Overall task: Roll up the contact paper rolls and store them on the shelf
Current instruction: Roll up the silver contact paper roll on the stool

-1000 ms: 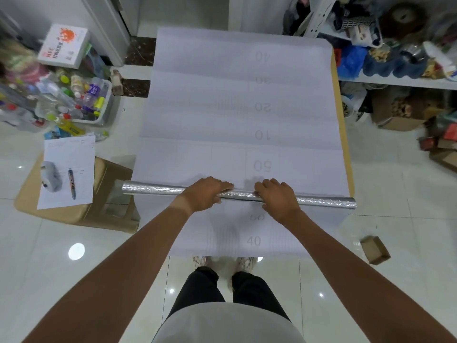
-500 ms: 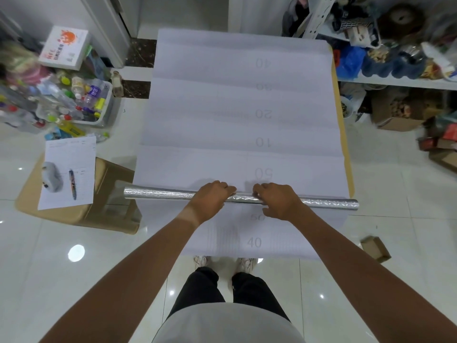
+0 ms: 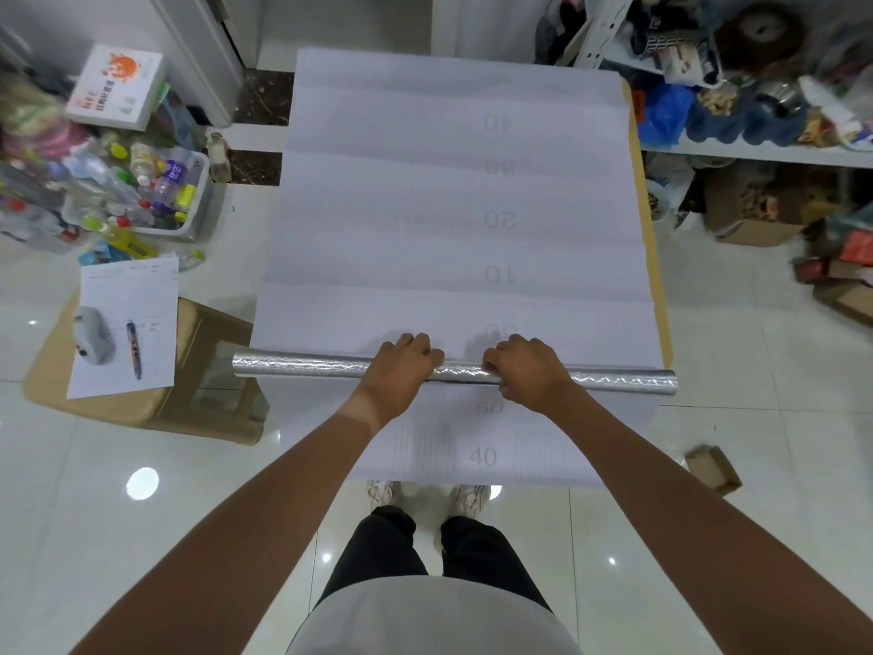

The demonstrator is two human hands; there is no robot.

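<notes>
**Both hands on the silver roll, sheet still spread out ahead**

At the far left we see a clear bin of bottles on the floor, with a white box perched on the clutter just behind it. Nearer to us stands a tan stool, carrying a sheet of paper on which a grey device and a pen lie side by side.

In the middle, the contact paper sheet lies backing side up on the table, its faint printed numbers running away from us. Across its near part lies the silver roll, stretching from beyond the sheet's left edge to the table's right edge. Our left hand is curled over the roll just left of its middle, fingers wrapped over the top. Our right hand grips it the same way just beside, a short shiny stretch showing between the two. The free near end of the sheet hangs toward our shoes.

On the right, the shelf is crowded with blue bags and oddments, cardboard boxes sit beneath it, and a small cardboard box lies alone on the tiles.
</notes>
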